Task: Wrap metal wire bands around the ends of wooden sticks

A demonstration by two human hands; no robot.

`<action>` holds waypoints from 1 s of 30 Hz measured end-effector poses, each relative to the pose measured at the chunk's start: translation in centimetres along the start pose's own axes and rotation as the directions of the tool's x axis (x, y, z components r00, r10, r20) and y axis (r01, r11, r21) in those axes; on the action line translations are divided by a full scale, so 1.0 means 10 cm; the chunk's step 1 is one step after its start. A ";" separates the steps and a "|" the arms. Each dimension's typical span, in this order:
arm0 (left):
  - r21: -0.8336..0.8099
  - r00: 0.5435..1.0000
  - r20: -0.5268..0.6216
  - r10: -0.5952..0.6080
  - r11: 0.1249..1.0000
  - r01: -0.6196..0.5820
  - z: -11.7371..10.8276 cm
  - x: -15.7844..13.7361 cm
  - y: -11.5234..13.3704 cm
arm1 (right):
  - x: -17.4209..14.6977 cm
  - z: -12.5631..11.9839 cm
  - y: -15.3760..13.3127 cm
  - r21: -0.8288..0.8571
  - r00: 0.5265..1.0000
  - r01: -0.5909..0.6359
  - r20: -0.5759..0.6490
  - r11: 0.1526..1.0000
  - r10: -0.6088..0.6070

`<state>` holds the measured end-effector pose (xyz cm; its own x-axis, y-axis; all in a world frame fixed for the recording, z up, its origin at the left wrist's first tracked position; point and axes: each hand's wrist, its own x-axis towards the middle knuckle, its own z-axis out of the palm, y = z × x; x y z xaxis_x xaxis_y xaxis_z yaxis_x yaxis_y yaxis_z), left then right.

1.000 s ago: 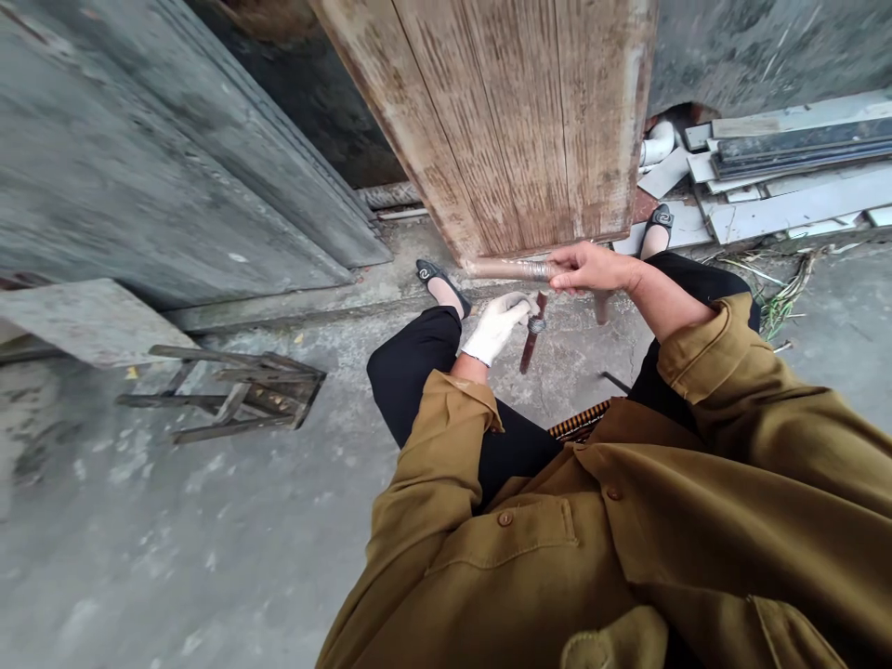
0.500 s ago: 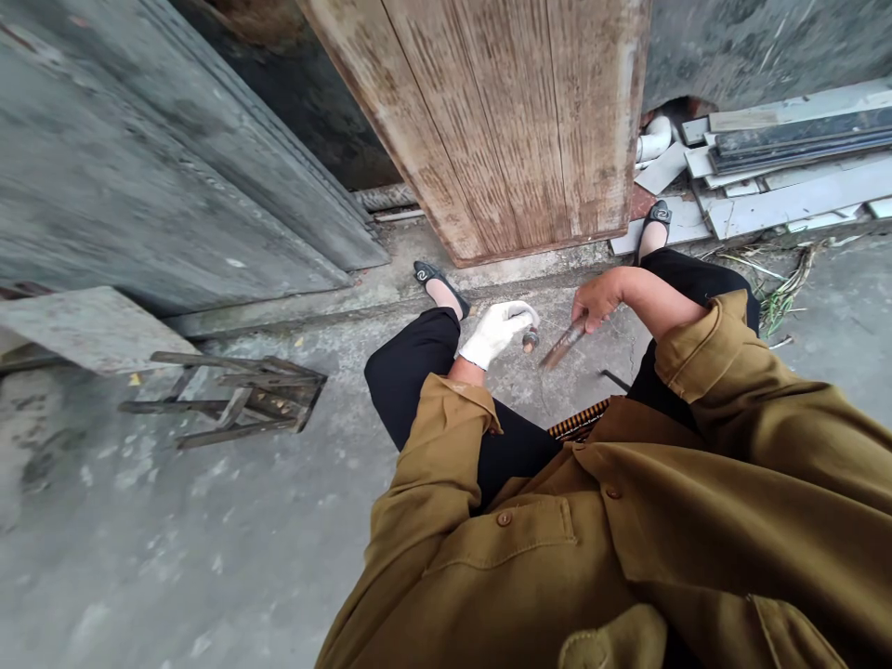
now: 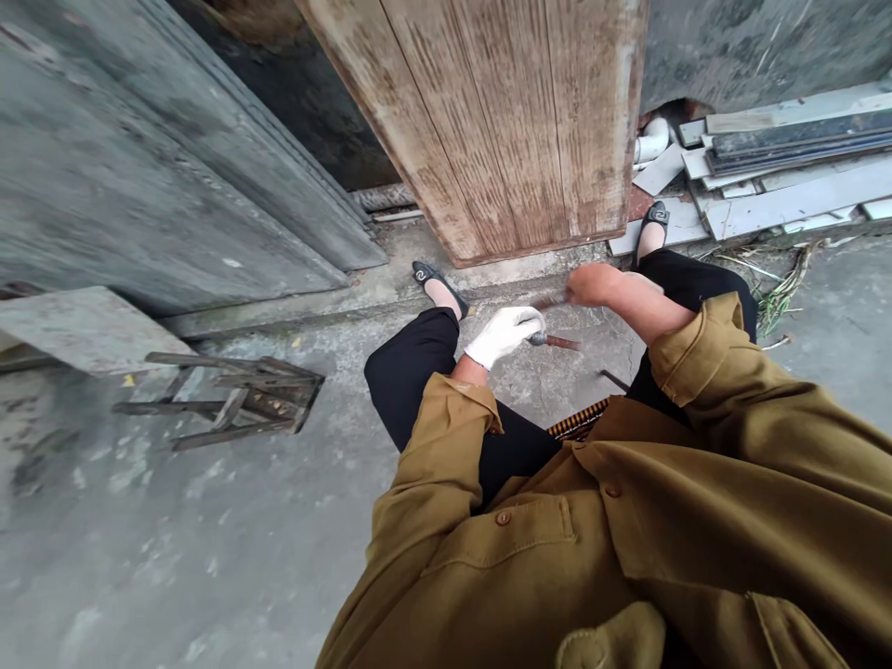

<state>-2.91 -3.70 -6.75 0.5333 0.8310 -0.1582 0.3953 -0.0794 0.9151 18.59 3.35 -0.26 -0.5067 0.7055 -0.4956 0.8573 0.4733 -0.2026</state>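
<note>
My left hand (image 3: 505, 334), in a white glove, is closed around a dark, knob-like piece. From it a rusty reddish-brown rod (image 3: 561, 343) sticks out to the right, above the concrete. What kind of thing this is, I cannot make out. My right hand (image 3: 592, 284) is bare and closed on a brown, flat strip-like tool (image 3: 549, 302). That tool is blurred, and its tip lies just beyond the gloved fingers; whether it touches the rod piece I cannot tell. Both hands are between my spread knees, above the ground.
A brown plank panel (image 3: 516, 130) leans in front of my feet. Left are a grey panel (image 3: 174, 167) and an overturned wooden stool (image 3: 237, 395). Stacked boards (image 3: 801, 195), a white pipe (image 3: 653, 141) and dry stalks (image 3: 787, 288) lie right. A thin dark bar (image 3: 613, 379) shows near my lap.
The rod in my gloved hand has turned from pointing toward me to pointing right. My right hand has moved slightly away from me, and its brown tool has swung farther off and to the left.
</note>
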 end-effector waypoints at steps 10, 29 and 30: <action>-0.438 0.973 -0.228 -0.044 0.897 -0.062 -0.01 0.03 -0.05 | -0.13 -0.15 0.10 0.737 0.683 0.526 -0.069 0.425 -0.727; -0.853 0.984 -0.131 -0.124 0.520 -0.048 0.46 -0.08 0.22 | -0.06 -0.20 0.12 0.845 0.835 0.520 -0.533 -0.123 -0.136; -0.851 0.982 -0.147 -0.121 0.521 -0.064 0.44 -0.08 0.23 | -0.03 -0.18 0.15 0.850 0.843 0.513 -0.525 -0.123 -0.113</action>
<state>0.86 -6.94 -6.12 0.3657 0.9064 -0.2112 -0.4646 0.3744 0.8025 19.84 4.78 1.15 -0.5722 0.8186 0.0488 -0.2878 -0.1447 -0.9467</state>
